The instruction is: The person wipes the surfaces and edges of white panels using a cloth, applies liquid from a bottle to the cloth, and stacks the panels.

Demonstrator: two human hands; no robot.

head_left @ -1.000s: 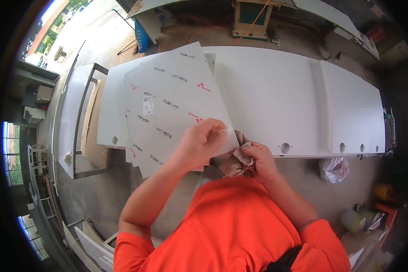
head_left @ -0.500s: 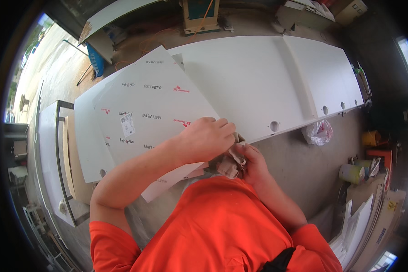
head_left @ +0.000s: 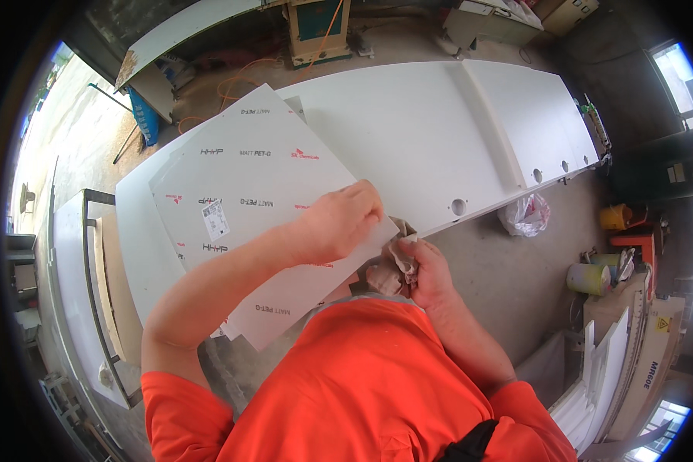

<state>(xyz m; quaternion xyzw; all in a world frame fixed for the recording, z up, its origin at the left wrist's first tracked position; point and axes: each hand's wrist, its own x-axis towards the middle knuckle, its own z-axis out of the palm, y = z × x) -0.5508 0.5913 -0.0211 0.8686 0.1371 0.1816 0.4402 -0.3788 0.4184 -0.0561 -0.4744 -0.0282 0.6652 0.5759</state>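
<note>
My left hand [head_left: 342,223] is closed, its fingers curled down over the right part of a white film-covered panel [head_left: 269,177] with printed lettering and a paper label. What its fingertips hold, if anything, is hidden beneath the hand. By the panel's right corner, my right hand [head_left: 434,276] grips a crumpled brownish-grey rag [head_left: 396,266], thumb on top. The rag hangs close to my body. Under the printed panel, further sheets lie turned at an angle on a long white board [head_left: 393,131].
Round holes line the board's near edge, and a raised strip [head_left: 489,115] crosses it. A plastic bag [head_left: 527,215] lies on the floor beyond that edge. Paint cans [head_left: 589,278] and leaning boards [head_left: 600,369] stand at right; a metal frame [head_left: 92,269] is at left.
My left hand has left the rag and moved left over the printed panel. My right hand keeps the rag. The printed panel's near right corner now shows.
</note>
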